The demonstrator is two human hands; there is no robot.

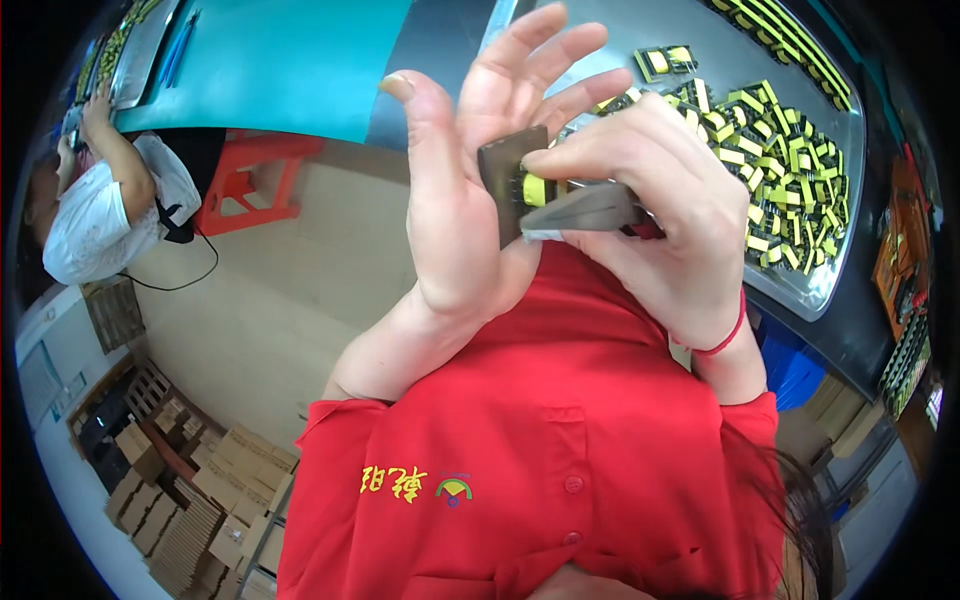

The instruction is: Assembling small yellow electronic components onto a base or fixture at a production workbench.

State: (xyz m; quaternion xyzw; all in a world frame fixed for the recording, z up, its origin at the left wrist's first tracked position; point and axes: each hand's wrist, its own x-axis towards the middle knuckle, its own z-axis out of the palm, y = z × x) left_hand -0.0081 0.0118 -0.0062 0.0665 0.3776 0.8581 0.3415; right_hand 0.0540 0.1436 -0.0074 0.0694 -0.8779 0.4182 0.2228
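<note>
My left hand (455, 210) is raised in front of my chest, fingers spread and palm turned toward the right. A dark rectangular plate (497, 185) rests against that palm. Closed fingers of my right hand (675, 200) hold a grey tool with a tapered, flat tip (590, 205), its kind partly hidden by the fingers. Between the plate and the right index fingertip sits a small black-and-yellow coil component (535, 189) with thin metal pins. The tool's tip lies just beside it; whether they touch, I cannot tell.
A metal tray (822, 290) at right holds many loose black-and-yellow components (790, 170), with rows of them along its far edge. A teal-topped bench (290, 70) extends left. There, a person in white (110, 215) works near a red stool (255, 180). Cardboard stacks (200, 500) stand lower left.
</note>
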